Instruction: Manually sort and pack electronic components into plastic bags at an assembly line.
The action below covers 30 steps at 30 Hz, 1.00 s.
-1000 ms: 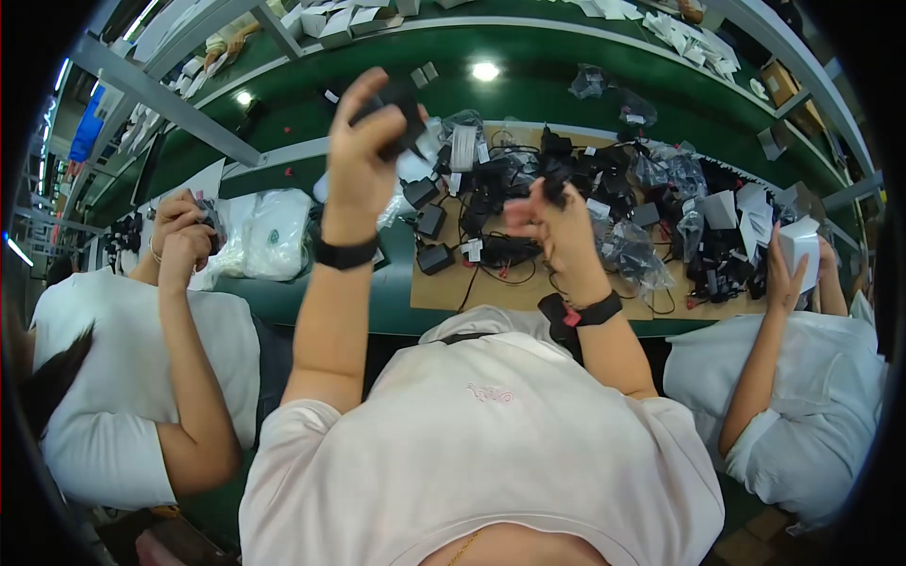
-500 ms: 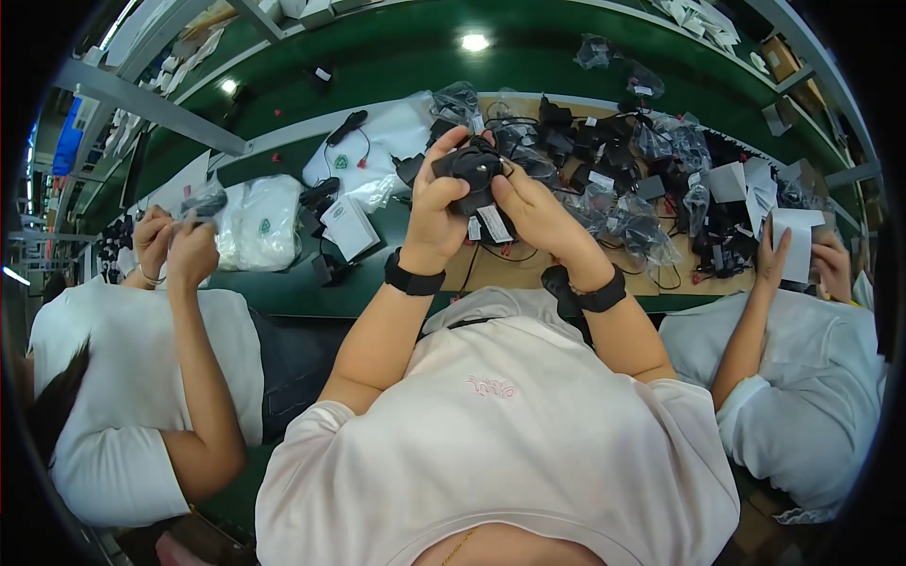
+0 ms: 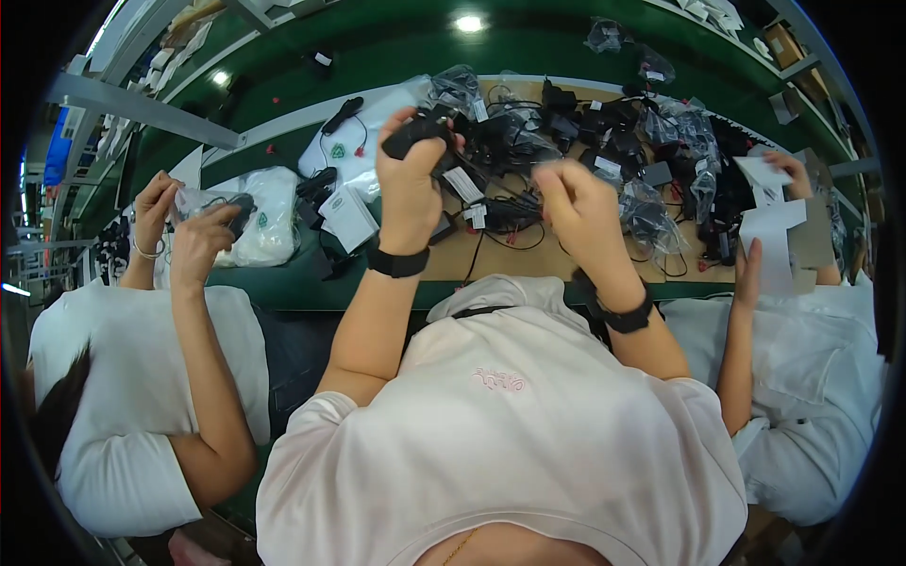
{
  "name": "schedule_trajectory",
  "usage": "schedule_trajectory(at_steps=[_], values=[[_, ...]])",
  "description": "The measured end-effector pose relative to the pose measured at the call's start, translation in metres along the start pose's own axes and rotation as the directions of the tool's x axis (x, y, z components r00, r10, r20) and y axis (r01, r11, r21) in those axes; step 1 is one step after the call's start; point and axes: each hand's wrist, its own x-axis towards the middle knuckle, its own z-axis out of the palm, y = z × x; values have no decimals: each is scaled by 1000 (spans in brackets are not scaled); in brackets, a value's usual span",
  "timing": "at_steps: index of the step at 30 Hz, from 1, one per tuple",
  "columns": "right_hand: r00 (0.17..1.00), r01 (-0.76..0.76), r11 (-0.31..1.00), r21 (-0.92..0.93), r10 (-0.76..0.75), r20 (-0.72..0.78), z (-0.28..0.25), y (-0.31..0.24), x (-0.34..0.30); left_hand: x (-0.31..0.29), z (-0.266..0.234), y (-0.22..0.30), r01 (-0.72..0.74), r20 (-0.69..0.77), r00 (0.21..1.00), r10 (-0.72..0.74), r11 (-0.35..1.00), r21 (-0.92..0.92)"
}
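My left hand (image 3: pixel 411 193) is closed around a black power adapter (image 3: pixel 408 138), raised over the bench; dark cord shows by its fingers. To the right, my right hand (image 3: pixel 578 203) is apart from it, fingers curled together and slightly blurred. What those fingers pinch, if anything, I cannot make out. Below and between my hands lie black cables (image 3: pixel 510 209) and a white label (image 3: pixel 462 185) on brown cardboard. Black wristbands circle both my wrists.
A heap of black adapters (image 3: pixel 604 127) and clear-bagged parts (image 3: pixel 646 212) spreads ahead and right. White booklets (image 3: pixel 349 219) and plastic-wrapped packs (image 3: pixel 266 222) lie left. A co-worker on the left handles a bagged item (image 3: pixel 212 201); one on the right holds white card (image 3: pixel 769 236).
My hands have parted. The left has moved left with the adapter, which both hands held before; the right has moved right and down. The right co-worker's hands have spread apart.
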Motion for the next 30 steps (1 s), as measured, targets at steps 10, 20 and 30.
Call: schedule_trajectory(at_steps=[10,20,30], values=[[893,-364,361,858,396,213,13,48,32,-33,15,-16,103,237,961,-141,981,164],[971,-187,593,783,231,58,58,32,0,-38,13,-30,98,73,993,-92,992,-77],[879,-467,397,790,304,367,38,55,-6,-46,9,-45,127,100,988,-120,990,-67]])
